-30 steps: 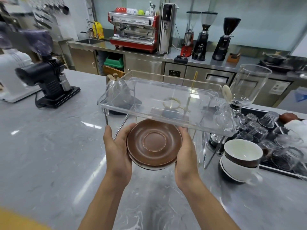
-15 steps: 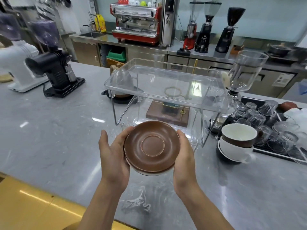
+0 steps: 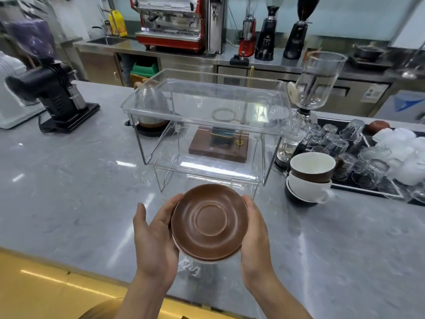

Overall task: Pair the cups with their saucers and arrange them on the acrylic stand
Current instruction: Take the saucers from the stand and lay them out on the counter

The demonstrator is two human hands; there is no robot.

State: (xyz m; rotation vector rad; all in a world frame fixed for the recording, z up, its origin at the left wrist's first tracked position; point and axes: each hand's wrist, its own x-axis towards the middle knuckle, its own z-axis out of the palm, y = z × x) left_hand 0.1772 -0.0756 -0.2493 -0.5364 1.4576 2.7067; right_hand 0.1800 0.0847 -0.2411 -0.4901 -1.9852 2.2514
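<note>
A small stack of saucers [image 3: 209, 222], brown on top with a pale one under it, is held above the grey counter between my left hand [image 3: 154, 240] and my right hand [image 3: 255, 236]. Both palms press its rim from either side. Just beyond stands the clear two-tier acrylic stand [image 3: 207, 125], both shelves bare. To its right, two nested cups [image 3: 310, 176] sit on a dark saucer: a brown cup with a white inside rests in a white cup.
A black tray [image 3: 372, 189] of upturned glasses lies at the right, with a glass siphon [image 3: 317, 86] beside the stand. A black grinder [image 3: 53, 88] stands at the left. A wooden scale base [image 3: 218, 146] and a kettle [image 3: 149, 104] sit behind the stand.
My hands and the saucer stack have drawn back from under the stand toward me. The view has pulled back and now shows the counter's front edge.
</note>
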